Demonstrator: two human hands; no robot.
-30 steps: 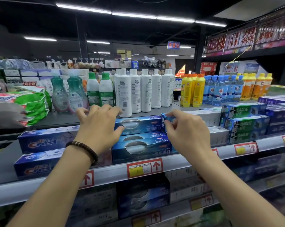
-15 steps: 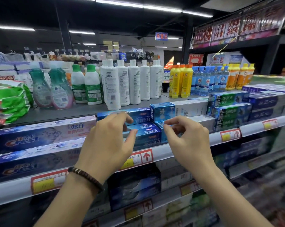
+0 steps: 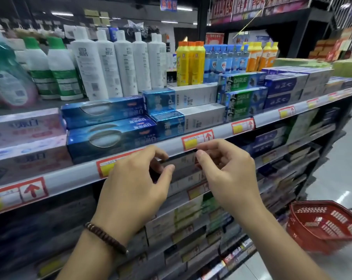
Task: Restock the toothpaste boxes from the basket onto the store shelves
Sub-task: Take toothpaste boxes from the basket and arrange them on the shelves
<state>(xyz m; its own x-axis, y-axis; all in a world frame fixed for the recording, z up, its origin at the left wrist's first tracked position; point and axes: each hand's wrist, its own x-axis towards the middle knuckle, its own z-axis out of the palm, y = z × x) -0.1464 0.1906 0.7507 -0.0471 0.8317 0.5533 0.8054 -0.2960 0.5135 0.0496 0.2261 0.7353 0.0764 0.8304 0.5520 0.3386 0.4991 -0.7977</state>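
Observation:
Two dark blue toothpaste boxes lie stacked on the top toothpaste shelf, left of two blue-and-white boxes. My left hand hovers below the shelf rail, fingers loosely curled, holding nothing. My right hand hangs beside it at the same height, also empty, fingers loosely curled. Both hands are apart from the boxes. A red plastic basket stands on the floor at the lower right; I cannot see its contents.
White bottles, green-capped bottles and yellow bottles stand on the ledge behind. Green Darlie boxes and purple boxes fill the shelf to the right. Lower shelves hold more boxes. The aisle floor lies to the right.
Both hands have let go of the blue boxes and drawn back down below the shelf rail. The view has turned right, bringing the red basket into sight.

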